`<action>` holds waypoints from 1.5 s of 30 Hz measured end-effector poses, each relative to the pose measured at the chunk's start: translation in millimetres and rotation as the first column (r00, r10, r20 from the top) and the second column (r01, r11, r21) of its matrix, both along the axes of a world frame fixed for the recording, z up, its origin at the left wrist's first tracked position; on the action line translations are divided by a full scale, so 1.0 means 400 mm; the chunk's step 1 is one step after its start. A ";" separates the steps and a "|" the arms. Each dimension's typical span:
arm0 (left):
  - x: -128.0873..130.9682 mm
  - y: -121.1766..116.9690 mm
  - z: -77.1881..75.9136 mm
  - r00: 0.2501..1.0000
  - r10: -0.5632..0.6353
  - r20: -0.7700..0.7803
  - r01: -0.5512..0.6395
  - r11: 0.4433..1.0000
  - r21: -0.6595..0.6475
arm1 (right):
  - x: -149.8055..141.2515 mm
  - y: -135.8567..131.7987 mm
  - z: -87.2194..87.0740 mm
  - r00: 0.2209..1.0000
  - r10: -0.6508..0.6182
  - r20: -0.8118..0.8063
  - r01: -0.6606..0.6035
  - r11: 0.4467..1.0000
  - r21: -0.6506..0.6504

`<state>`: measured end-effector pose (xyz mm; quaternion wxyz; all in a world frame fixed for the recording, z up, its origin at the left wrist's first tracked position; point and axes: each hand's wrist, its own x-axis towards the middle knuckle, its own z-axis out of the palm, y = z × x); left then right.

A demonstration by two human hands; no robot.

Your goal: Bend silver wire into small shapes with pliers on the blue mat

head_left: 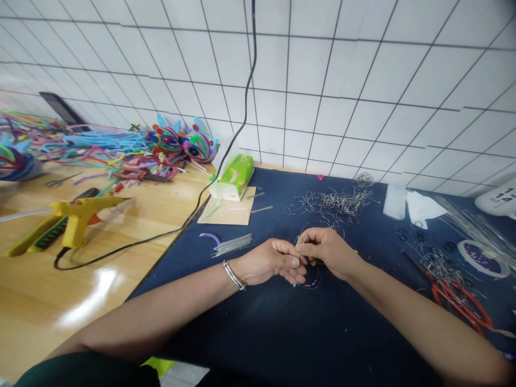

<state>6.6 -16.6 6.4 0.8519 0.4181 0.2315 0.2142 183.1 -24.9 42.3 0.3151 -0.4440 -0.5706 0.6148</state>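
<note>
My left hand, with a silver bangle at the wrist, is closed in a pinch on a thin silver wire that hangs down over the dark blue mat. My right hand meets it from the right, fingers pinched on the same wire near its top. Under both hands lies a wire loop with small pink beads. A tangle of loose silver wire sits just beyond the hands.
A bundle of straight wires and a purple curved piece lie left of the hands. A yellow glue gun and its black cord cross the wooden table. Red-handled pliers lie right. Coloured pipe cleaners pile far left; a green box stands behind.
</note>
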 end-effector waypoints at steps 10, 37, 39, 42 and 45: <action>0.006 0.000 -0.021 0.998 -0.033 0.052 0.037 0.997 -0.072 | -0.001 -0.001 -0.004 0.997 0.001 -0.073 -0.005 0.999 -0.052; 0.012 -0.001 -0.033 0.989 0.008 0.149 0.018 0.984 -0.176 | 0.004 0.011 -0.043 0.954 -0.008 -0.298 -0.055 0.978 -0.201; 0.012 -0.001 -0.033 0.991 0.002 0.132 0.022 0.983 -0.183 | 0.004 0.011 -0.048 0.951 -0.009 -0.309 -0.056 0.978 -0.200; 0.012 -0.001 -0.031 0.995 0.003 0.103 0.016 0.983 -0.181 | 0.004 0.009 -0.049 0.952 -0.009 -0.307 -0.046 0.984 -0.170; 0.013 -0.002 -0.027 0.997 0.018 0.076 -0.005 0.986 -0.166 | 0.002 0.006 -0.049 0.953 -0.039 -0.299 -0.002 0.991 -0.137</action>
